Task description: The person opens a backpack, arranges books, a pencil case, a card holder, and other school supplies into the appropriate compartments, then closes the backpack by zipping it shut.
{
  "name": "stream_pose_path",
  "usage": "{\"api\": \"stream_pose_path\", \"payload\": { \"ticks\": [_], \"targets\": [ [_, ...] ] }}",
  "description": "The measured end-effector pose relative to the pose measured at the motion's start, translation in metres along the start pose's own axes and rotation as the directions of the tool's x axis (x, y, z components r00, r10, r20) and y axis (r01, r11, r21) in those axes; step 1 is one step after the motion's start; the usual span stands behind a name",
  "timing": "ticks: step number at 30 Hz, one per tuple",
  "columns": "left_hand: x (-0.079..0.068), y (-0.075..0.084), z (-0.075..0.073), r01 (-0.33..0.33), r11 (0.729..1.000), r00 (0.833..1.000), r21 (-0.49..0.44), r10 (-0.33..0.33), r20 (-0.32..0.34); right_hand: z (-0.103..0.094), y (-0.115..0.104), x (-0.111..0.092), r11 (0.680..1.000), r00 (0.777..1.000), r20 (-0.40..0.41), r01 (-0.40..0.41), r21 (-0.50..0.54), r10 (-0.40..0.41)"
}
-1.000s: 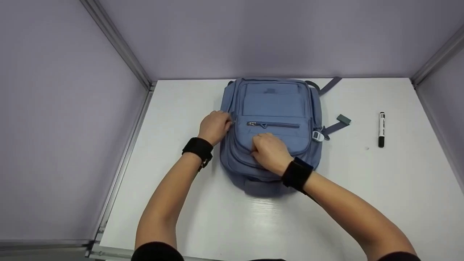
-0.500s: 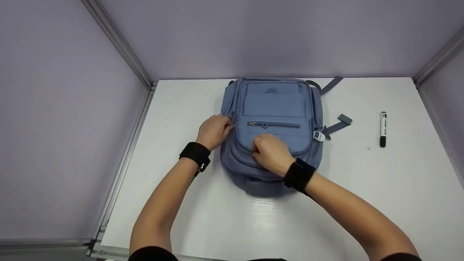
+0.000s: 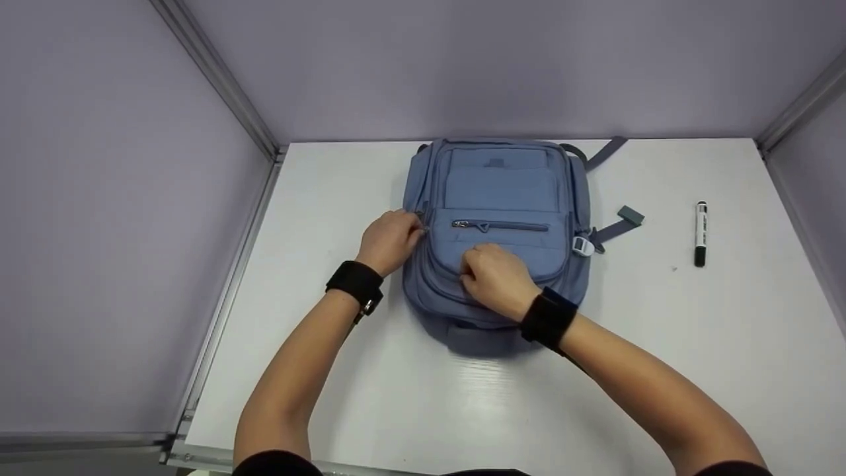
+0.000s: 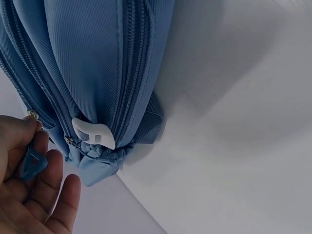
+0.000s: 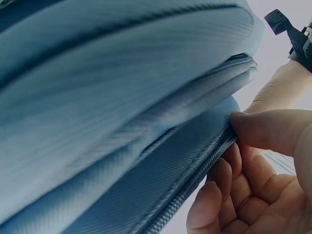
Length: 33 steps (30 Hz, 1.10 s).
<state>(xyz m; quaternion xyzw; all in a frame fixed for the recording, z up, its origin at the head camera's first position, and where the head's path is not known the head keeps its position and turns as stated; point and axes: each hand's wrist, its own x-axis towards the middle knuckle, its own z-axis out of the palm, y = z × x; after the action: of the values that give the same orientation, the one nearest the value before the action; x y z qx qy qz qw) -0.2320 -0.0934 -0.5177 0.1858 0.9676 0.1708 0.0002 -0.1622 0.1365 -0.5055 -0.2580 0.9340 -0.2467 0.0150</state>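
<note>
A blue backpack (image 3: 500,188) lies on the white table with its front pockets facing up. At its left side my left hand (image 3: 390,239) pinches a zipper slider (image 4: 32,115) between thumb and forefinger. The blue triangular zipper pull (image 4: 33,163) hangs against its fingers in the left wrist view. My right hand (image 3: 497,276) lies over the lower front of the bag. In the right wrist view its thumb and curled fingers pinch the zippered edge (image 5: 195,170) of a pocket, which stands apart from the layer beside it.
A black-and-white marker (image 3: 700,235) lies on the table (image 3: 740,344) to the right. Two straps, one with a green-grey end (image 3: 630,215), stick out from the bag's right side near a white tag (image 3: 583,246). Grey panels (image 3: 502,66) enclose the back and sides.
My left hand has shifted slightly toward me along the bag's left side, then stayed nearly still. The right hand keeps its hold on the pocket edge.
</note>
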Motion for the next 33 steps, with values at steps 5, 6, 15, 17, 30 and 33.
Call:
{"api": "stream_pose_path", "payload": {
  "ticks": [5,6,15,17,30,33],
  "targets": [
    [-0.002,0.001,-0.001,-0.007,1.0,1.0,0.007,0.007,0.003,-0.001,0.0,0.0,1.0,1.0,-0.013,0.006,0.002,-0.006],
    [-0.003,0.002,-0.001,-0.011,1.0,1.0,0.008,0.011,0.001,-0.001,0.0,0.0,1.0,1.0,-0.015,0.005,0.004,-0.005],
    [-0.014,0.003,-0.001,-0.082,0.996,0.996,0.041,0.083,-0.024,0.0,0.0,-0.002,1.0,0.999,-0.046,0.018,0.007,-0.018],
    [-0.015,0.004,-0.001,-0.095,0.994,0.995,0.049,0.096,-0.026,0.0,0.0,-0.002,1.0,0.999,-0.043,0.015,0.008,-0.015],
    [-0.023,0.008,-0.001,-0.093,0.994,0.996,0.054,0.093,-0.004,-0.003,-0.001,-0.001,1.0,1.0,-0.016,0.023,0.016,-0.023],
    [-0.026,0.011,-0.001,-0.111,0.993,0.994,0.039,0.111,-0.011,-0.004,0.0,0.0,1.0,1.0,-0.019,0.023,0.014,-0.022]
  ]
}}
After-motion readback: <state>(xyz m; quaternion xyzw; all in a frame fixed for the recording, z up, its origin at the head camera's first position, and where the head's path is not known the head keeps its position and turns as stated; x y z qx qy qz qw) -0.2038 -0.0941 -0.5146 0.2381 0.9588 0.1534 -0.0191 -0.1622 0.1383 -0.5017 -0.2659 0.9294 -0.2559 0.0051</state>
